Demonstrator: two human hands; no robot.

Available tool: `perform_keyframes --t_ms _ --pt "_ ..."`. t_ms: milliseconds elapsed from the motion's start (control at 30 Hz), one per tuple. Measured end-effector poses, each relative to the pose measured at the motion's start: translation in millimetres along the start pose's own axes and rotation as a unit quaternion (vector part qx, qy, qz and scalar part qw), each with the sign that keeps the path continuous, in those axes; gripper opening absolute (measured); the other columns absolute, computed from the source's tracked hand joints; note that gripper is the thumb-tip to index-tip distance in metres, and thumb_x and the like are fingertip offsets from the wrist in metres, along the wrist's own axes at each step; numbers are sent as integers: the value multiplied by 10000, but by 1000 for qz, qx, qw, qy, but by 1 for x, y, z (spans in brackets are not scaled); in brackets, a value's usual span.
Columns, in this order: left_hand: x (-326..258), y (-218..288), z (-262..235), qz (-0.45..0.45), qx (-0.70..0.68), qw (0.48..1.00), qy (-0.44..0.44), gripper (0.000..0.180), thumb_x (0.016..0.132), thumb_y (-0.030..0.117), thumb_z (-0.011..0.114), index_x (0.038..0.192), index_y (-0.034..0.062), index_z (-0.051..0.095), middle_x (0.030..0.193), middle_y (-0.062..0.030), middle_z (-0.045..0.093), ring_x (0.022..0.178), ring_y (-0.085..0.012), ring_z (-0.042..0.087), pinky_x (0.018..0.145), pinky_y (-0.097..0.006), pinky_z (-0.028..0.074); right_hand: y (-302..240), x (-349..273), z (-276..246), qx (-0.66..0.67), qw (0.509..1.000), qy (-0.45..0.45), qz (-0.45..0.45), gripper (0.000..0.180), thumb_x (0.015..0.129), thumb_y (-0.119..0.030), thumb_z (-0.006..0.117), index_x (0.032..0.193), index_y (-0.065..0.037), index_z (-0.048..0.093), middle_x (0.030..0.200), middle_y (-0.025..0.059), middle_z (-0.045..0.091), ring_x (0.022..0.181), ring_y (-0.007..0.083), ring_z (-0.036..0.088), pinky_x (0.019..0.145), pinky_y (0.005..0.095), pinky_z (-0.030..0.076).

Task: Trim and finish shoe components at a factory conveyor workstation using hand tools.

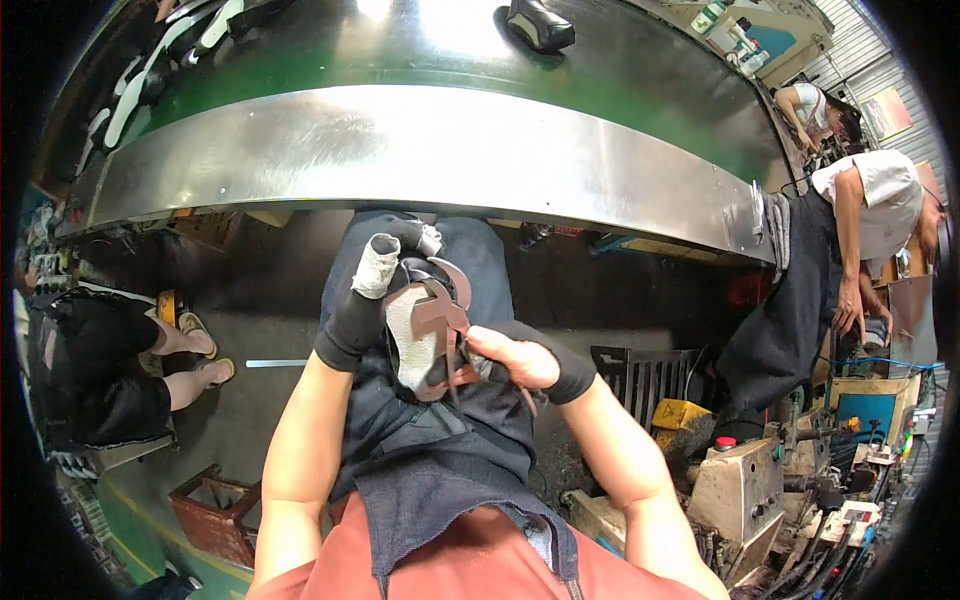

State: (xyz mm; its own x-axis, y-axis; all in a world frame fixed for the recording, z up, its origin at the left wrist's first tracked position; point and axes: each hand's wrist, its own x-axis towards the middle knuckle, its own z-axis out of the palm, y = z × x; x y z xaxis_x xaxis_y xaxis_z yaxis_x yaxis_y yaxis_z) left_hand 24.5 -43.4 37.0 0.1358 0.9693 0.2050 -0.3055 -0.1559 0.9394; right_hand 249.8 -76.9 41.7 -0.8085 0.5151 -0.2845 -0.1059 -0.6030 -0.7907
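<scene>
Over my lap I hold a sandal [405,345] with a pale, rough underside turned up and brown straps [440,312] lying loosely across it. My left hand [368,290], in a black glove with pale tape round the fingertips, is closed around its far left side. At its right edge, the bare thumb of my right hand [518,362] presses against gloved fingers and pinches a brown strap. Strap ends hang below these fingers. Part of the sandal's far end is hidden by my left hand.
A metal-edged conveyor [430,150] runs across in front of me. It carries a black shoe [540,27] and several white pieces [140,90] at far left. One co-worker [860,210] bends over at right, near machinery [740,490]. Another person sits at left beside a reddish crate [215,510].
</scene>
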Motion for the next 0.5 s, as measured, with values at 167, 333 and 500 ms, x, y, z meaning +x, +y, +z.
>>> perform_keyframes --t_ms 167,333,500 --pt "3 -2 0 -25 -4 999 22 496 1015 464 455 1055 0 628 1076 -92 625 997 -196 586 975 -360 427 -42 -10 18 2 985 91 143 439 1065 -389 400 1118 -19 630 945 58 668 721 130 630 722 280 519" --pt "14 -13 -4 46 81 994 58 454 1013 402 461 970 -8 653 966 -100 652 964 -196 594 927 -342 449 21 12 52 -220 924 313 27 418 1046 -358 435 870 -9 583 671 75 584 580 177 559 571 341 433" --pt "12 -22 -9 -50 22 996 69 498 1012 428 414 954 2 665 998 -112 659 995 -248 601 970 -382 425 70 47 46 -287 872 371 -137 339 1026 -276 466 845 -11 575 702 190 571 626 358 538 624 427 427"
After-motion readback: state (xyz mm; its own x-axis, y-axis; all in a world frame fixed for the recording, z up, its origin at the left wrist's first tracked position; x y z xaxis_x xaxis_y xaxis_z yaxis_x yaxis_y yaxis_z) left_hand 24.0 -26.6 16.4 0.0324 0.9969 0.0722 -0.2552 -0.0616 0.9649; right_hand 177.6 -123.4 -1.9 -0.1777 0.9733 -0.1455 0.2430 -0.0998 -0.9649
